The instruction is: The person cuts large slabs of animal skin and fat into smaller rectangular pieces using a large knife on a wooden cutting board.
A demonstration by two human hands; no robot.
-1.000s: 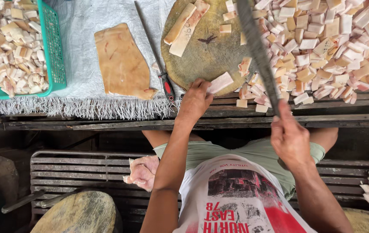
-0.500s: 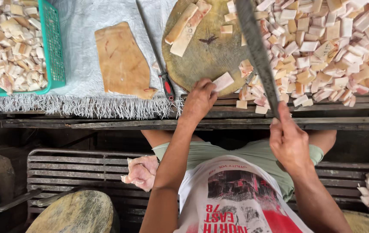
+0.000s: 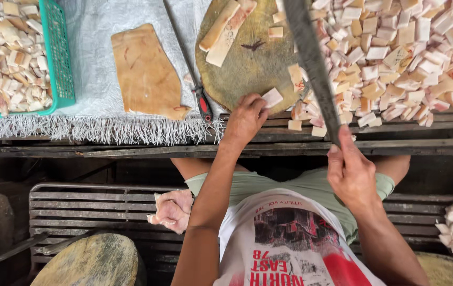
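My left hand (image 3: pixel 246 117) pinches a small pale cut piece (image 3: pixel 272 98) at the near edge of a round wooden chopping block (image 3: pixel 247 63). My right hand (image 3: pixel 351 170) grips the handle of a long dark cleaver (image 3: pixel 311 63), whose blade rises over the block's right side. Two long pale strips (image 3: pixel 225 29) lie on the block's far part. A big heap of cut pale cubes (image 3: pixel 396 58) fills the bench to the right.
A green basket (image 3: pixel 57 63) with several cut pieces stands at the left on a white fringed cloth (image 3: pixel 99 122). A tan slab (image 3: pixel 144 74) and a red-handled knife (image 3: pixel 197 90) lie on the cloth. Below, a slatted bench (image 3: pixel 78 206) holds a pink lump (image 3: pixel 172 209).
My left hand has shifted slightly along the block's near edge with the small piece. The cleaver stays raised, its angle changing a little.
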